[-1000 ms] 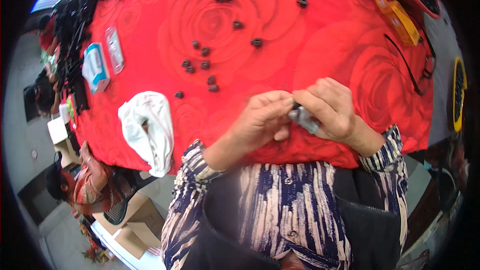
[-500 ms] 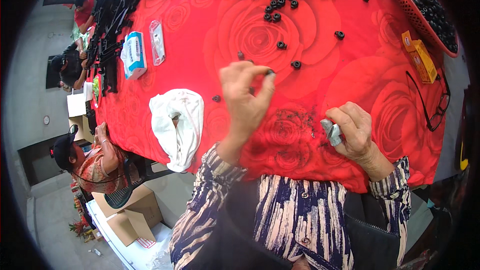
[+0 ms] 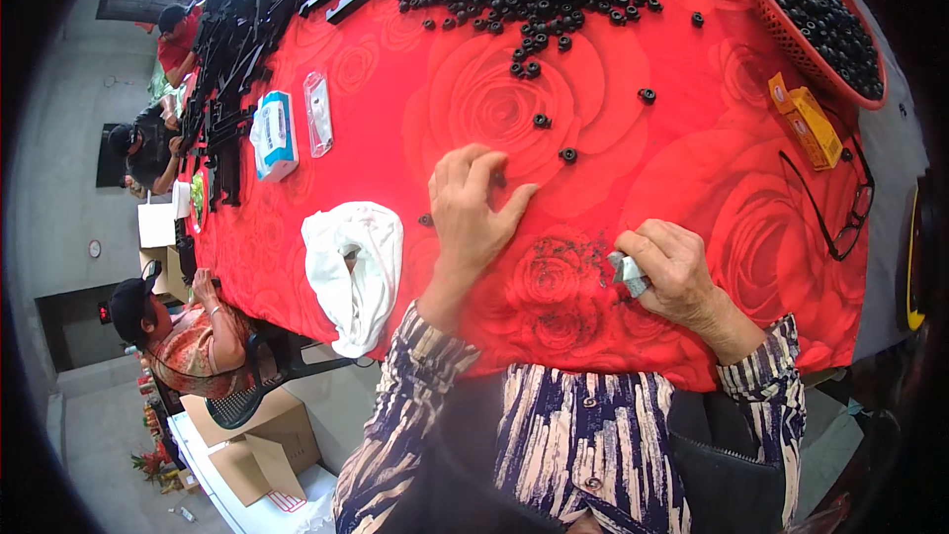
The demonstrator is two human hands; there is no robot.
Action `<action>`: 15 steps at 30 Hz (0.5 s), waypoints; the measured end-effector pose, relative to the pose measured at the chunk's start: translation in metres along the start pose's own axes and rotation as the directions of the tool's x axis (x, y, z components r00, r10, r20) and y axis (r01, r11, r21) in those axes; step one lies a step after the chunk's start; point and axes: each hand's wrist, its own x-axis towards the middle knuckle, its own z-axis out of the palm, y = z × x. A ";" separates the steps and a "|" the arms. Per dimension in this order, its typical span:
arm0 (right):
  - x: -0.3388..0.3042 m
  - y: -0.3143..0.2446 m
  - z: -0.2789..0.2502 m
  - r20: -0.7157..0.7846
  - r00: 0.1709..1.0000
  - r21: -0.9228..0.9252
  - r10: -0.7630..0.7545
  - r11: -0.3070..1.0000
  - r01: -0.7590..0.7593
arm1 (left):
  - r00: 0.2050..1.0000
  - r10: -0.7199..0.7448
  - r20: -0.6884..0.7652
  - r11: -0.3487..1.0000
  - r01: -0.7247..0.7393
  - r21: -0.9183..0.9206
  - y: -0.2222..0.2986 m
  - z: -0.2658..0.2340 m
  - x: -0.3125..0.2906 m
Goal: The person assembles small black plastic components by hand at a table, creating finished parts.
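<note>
My left hand (image 3: pixel 473 213) is reaching flat over the red rose-print tablecloth (image 3: pixel 692 188), fingers loosely spread, and I'm watching its fingertips touching a small black ring-shaped part (image 3: pixel 499 179). Another is lying just beyond, up-right (image 3: pixel 567 154). My right hand (image 3: pixel 672 272) is staying back, clamped on a small grey piece (image 3: pixel 629 273).

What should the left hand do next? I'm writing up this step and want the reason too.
Probably close the fingers on the small black ring under the left hand's fingertips and carry it back. The left hand lies flat, reaching toward the loose rings on the red tablecloth, while the right hand waits near the table edge gripping a small grey part.
</note>
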 end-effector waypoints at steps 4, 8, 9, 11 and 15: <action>-0.002 0.000 -0.001 0.032 0.999 -0.011 -0.023 1.000 0.024 | 0.999 0.040 -0.036 0.992 -0.035 0.119 -0.010 -0.007 -0.016; -0.003 0.002 -0.001 0.040 0.999 -0.027 -0.018 0.999 0.019 | 0.987 0.099 -0.124 0.973 -0.070 0.218 0.004 -0.016 -0.006; -0.003 0.002 0.000 0.040 0.999 -0.028 -0.015 0.999 0.016 | 0.993 0.061 -0.097 0.995 -0.053 0.085 0.006 -0.011 0.000; -0.002 0.001 -0.002 0.038 0.999 -0.037 -0.020 0.999 0.022 | 0.997 0.026 -0.066 0.998 -0.029 -0.050 0.019 -0.004 0.013; -0.001 0.003 0.002 0.043 0.999 -0.036 -0.021 0.999 0.023 | 0.996 0.030 0.084 0.983 -0.015 -0.181 0.040 0.023 0.032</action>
